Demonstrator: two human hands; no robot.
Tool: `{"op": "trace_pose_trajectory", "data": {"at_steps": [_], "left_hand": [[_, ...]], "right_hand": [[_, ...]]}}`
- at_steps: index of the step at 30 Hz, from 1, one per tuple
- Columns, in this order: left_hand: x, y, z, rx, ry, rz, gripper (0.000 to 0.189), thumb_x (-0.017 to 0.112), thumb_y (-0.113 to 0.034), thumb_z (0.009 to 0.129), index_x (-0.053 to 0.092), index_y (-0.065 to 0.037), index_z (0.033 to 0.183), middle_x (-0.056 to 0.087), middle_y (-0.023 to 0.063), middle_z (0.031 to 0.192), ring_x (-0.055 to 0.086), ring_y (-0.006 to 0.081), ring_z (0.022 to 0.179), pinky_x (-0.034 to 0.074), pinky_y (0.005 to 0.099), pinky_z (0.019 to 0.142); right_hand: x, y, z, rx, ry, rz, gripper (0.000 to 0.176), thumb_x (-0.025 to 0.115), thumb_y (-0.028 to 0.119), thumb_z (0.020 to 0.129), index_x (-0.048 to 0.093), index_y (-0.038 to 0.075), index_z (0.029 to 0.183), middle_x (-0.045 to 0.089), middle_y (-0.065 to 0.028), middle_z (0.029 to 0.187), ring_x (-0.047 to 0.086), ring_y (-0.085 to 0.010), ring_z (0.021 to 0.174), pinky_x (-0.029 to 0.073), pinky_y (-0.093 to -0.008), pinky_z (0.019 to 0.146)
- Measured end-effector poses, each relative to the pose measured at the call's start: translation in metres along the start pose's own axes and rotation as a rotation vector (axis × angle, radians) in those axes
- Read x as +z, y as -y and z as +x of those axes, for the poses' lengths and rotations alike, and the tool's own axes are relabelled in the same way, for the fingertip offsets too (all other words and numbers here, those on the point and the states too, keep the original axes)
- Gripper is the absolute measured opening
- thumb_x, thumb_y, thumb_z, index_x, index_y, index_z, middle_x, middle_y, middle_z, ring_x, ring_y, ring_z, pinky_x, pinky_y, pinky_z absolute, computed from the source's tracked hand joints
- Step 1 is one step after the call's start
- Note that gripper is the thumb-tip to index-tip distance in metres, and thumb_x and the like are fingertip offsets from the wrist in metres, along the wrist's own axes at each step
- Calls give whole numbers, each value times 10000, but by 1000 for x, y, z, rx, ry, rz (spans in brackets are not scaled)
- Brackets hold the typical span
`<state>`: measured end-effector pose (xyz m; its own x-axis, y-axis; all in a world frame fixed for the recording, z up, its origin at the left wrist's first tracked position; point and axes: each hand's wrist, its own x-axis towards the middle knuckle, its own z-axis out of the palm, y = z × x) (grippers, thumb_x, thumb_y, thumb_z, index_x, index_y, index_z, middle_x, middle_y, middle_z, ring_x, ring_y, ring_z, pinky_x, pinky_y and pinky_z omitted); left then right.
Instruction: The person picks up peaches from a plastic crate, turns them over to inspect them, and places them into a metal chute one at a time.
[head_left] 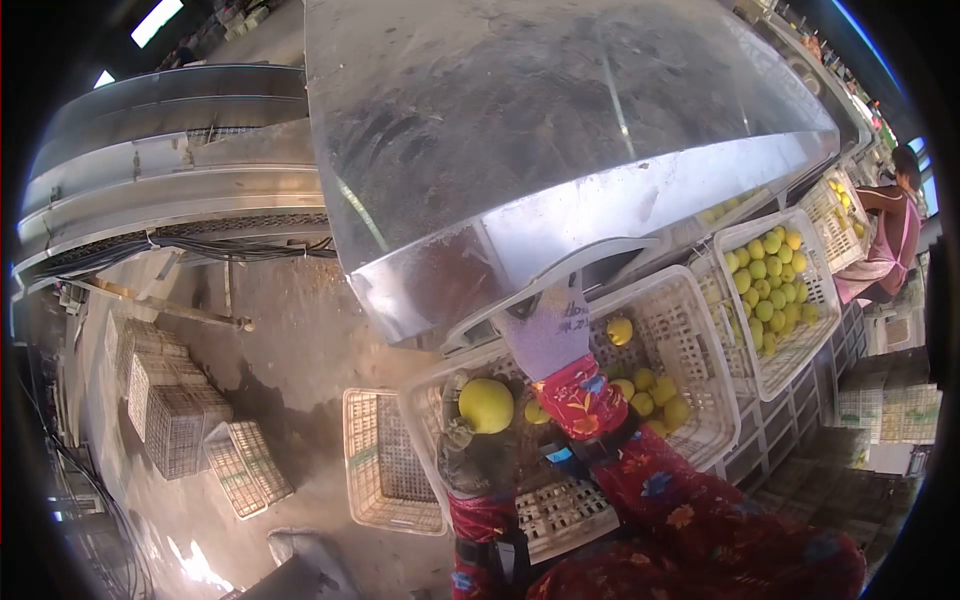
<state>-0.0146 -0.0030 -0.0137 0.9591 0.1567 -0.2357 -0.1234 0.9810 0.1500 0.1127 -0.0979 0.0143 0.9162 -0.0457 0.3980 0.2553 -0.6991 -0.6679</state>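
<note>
My left hand (465, 445), in a dark glove and a red flowered sleeve, is closed round a large round yellow-green fruit (486, 406) above a pale plastic crate (722, 400). My right hand (548, 325) wears a light purple glove with dark writing on its back. It reaches over the crate to the rim of a metal chute (585, 225), and its fingers are not clearly visible there. Under my right forearm, several smaller yellow-green fruits (655, 395) lie in the crate. One yellow fruit (619, 331) sits apart, just right of my right hand.
To the right stands a crate full of yellow-green fruits (770, 280), with another crate (832, 215) beyond it beside a person (890, 230) in pink. Several crates (175, 410) are on the floor at left, and one crate (390, 465) stands close by. Cables (200, 245) run below the metal frame.
</note>
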Motion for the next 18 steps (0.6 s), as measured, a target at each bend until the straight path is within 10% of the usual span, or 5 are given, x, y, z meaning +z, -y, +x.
{"op": "trace_pose_trajectory", "data": {"at_steps": [7,12,18], "left_hand": [[19,2,-7,327,45,741,590,622,23,812,429,12,1370,520,185,1329,586,236,1134,513,325,915],[7,7,-16,-4,-23,422,560,642,-60,837,440,34,1351,499,196,1356,499,280,1253,436,390,1036],[17,21,-6,186,-45,766,524,564,14,881,408,46,1381,518,191,1350,537,262,1218,439,371,1029]], "right_hand": [[-77,2,-14,-25,337,453,599,820,103,730,481,1,1213,561,-174,1132,619,-195,912,527,-343,692],[-81,2,-66,-193,424,434,601,823,112,716,494,45,1214,540,-172,1180,611,-288,1008,528,-388,815],[-75,-10,-72,-170,139,273,650,856,176,675,495,52,1201,538,-187,1148,597,-390,1007,530,-425,816]]}}
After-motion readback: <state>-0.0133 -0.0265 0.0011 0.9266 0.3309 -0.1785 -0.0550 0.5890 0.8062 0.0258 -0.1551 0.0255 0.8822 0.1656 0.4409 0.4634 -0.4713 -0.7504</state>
